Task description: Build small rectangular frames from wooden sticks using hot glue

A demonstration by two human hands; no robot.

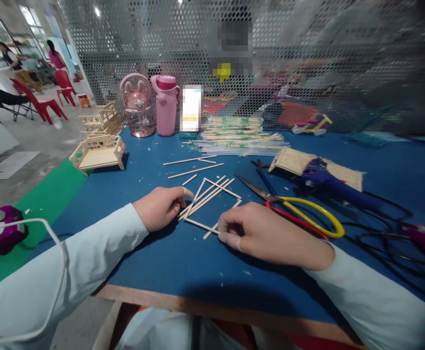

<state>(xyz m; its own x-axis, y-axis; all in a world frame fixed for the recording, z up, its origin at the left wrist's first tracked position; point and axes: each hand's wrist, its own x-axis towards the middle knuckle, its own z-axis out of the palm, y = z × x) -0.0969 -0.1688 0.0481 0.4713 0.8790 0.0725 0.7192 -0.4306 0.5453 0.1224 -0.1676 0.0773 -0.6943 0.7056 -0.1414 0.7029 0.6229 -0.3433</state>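
Observation:
Several thin wooden sticks (212, 194) lie on the blue table, some forming a four-sided outline with loose sticks across it. My left hand (163, 206) rests at the outline's left side, its index finger stretched toward the stick ends and its other fingers curled. At the lower right corner, my right hand (246, 231) has its thumb and fingers pinched at a stick end, and the hand covers part of the right side. Further back lie a few separate sticks (195, 170).
Scissors (310, 211), pliers (265, 177) and a blue glue gun (329, 182) with cables lie at right. Small wooden furniture (101, 153) stands at left. Behind are a pink bottle (166, 109), a clear bottle (139, 114), a lit phone (191, 109) and stick bundles (234, 131).

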